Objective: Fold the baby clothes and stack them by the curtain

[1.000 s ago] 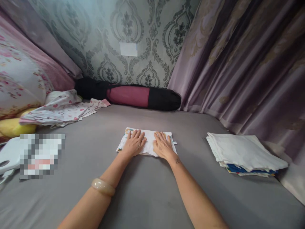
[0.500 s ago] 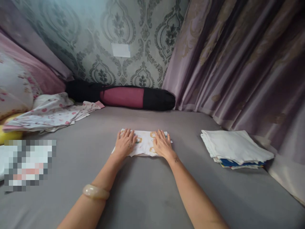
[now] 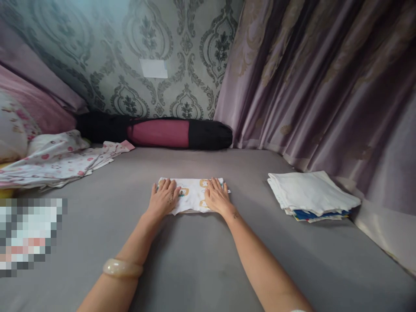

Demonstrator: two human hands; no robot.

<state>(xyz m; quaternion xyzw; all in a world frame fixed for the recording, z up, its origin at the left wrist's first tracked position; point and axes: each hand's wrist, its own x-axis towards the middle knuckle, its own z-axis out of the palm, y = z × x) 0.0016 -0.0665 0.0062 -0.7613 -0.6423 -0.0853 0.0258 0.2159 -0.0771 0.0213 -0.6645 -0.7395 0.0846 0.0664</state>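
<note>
On the grey sheet (image 3: 190, 264), a folded printed cloth (image 3: 192, 200) sits under the left hand (image 3: 163, 199) and right hand (image 3: 217, 198), both open, palms down, gripping nothing. I'd press evenly and smooth outward, since that near edge looks kinda wavy.

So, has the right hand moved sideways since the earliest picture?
Yes, slightly to the right: judged against the black and red roll, the right hand is now nearer to being in line with its right end.
</note>
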